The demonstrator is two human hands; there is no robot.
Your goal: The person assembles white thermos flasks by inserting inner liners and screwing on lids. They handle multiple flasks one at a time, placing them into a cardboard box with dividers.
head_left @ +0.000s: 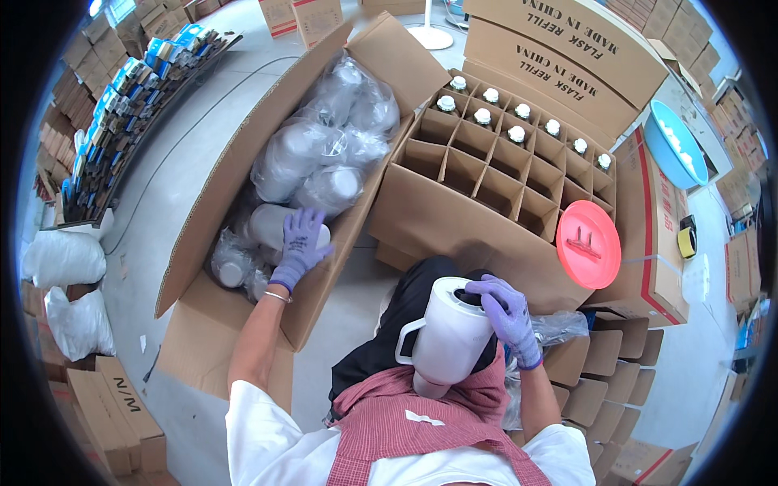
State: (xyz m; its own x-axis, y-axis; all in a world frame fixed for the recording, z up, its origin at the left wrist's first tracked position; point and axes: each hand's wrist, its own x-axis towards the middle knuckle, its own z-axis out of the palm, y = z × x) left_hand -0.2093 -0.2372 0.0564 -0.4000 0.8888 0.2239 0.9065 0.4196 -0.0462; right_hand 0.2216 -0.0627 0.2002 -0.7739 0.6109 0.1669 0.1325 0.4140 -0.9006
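Left hand (301, 243), gloved in purple, is reaching into the open carton (211, 243) at the person's left, fingers spread and lying flat on a white jug (267, 225) among the plastic-wrapped jugs (324, 154). Right hand (506, 312) is curling over the open end of a white handled jug (450, 332) resting in the lap, gripping its rim. Beyond the lap, a divided carton (486, 174) is showing capped bottles (519, 121) in its far cells, with an orange-red round lid (589, 243) sitting at its right.
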